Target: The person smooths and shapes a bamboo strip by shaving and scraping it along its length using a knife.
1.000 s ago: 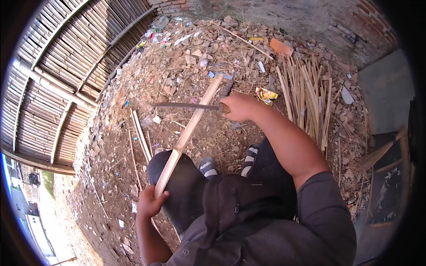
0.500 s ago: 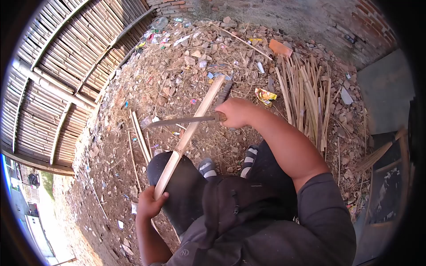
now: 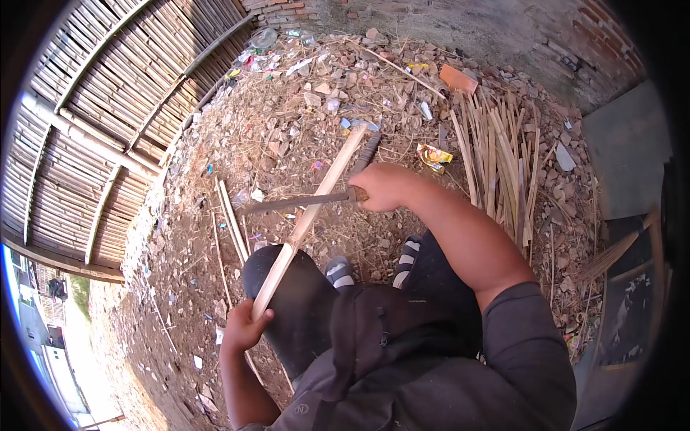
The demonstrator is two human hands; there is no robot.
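Note:
My left hand (image 3: 245,325) is closed round the near end of a long pale split bamboo strip (image 3: 328,188), which slants up and away over my left knee. In my right hand (image 3: 377,185) is a machete (image 3: 291,204), gripped beside its brown collar. Its dark blade points left and lies across the strip, well up from my left hand. Whether the edge bites into the bamboo I cannot tell. A dark ridged rod (image 3: 369,149) sticks out past my right hand; its link to the machete is hidden.
A bundle of bamboo strips (image 3: 496,158) lies on the rubble at right, near a brick (image 3: 458,79) and a yellow wrapper (image 3: 434,156). More strips (image 3: 231,219) lie left of my knee. A bamboo wall (image 3: 100,122) stands at left, a brick wall (image 3: 460,36) behind.
The whole view has shifted slightly. The machete blade still crosses the bamboo strip at nearly the same place, and both hands keep their holds.

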